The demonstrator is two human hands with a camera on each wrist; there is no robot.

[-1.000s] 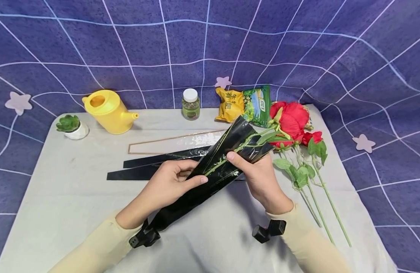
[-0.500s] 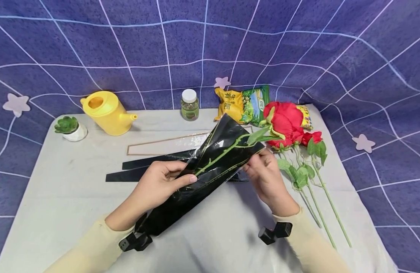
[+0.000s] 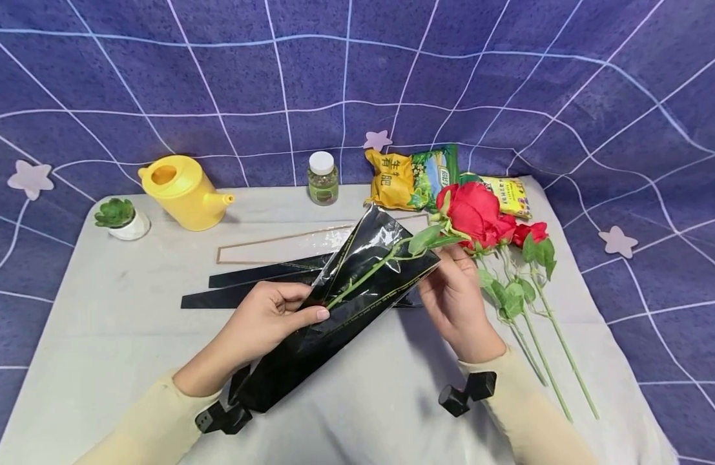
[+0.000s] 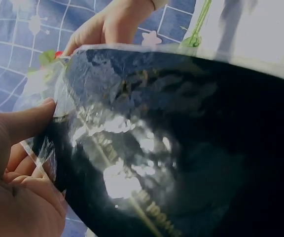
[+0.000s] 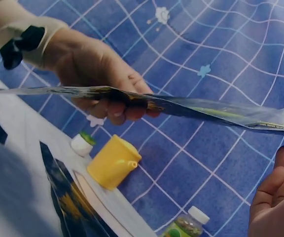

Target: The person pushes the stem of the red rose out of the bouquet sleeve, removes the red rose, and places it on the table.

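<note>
In the head view a black flower sleeve (image 3: 334, 345) with a clear front slants over the table. A red rose (image 3: 472, 210) lies along it, its green stem (image 3: 369, 274) showing against the black and its bloom beyond the wide end. My left hand (image 3: 270, 316) grips the sleeve's left edge, thumb on the front near the stem's lower visible part. With my right hand (image 3: 458, 300) I pinch the right corner of the opening, under the bloom. The left wrist view has the shiny sleeve (image 4: 181, 123) filling most of it; the right wrist view shows the sleeve (image 5: 206, 111) nearly edge-on.
More roses (image 3: 534, 303) lie at the right. Flat black sleeves (image 3: 217, 300) and a brown-edged clear one (image 3: 264, 248) lie behind the left hand. Along the back stand a potted succulent (image 3: 121, 219), yellow watering can (image 3: 185, 194), jar (image 3: 323, 179), yellow bag (image 3: 389, 181) and green bag (image 3: 435, 174).
My right hand has shifted from thumb on the stem to the sleeve's right corner. Left hand and sleeve have moved down and left; the rose has come left and slightly lower.
</note>
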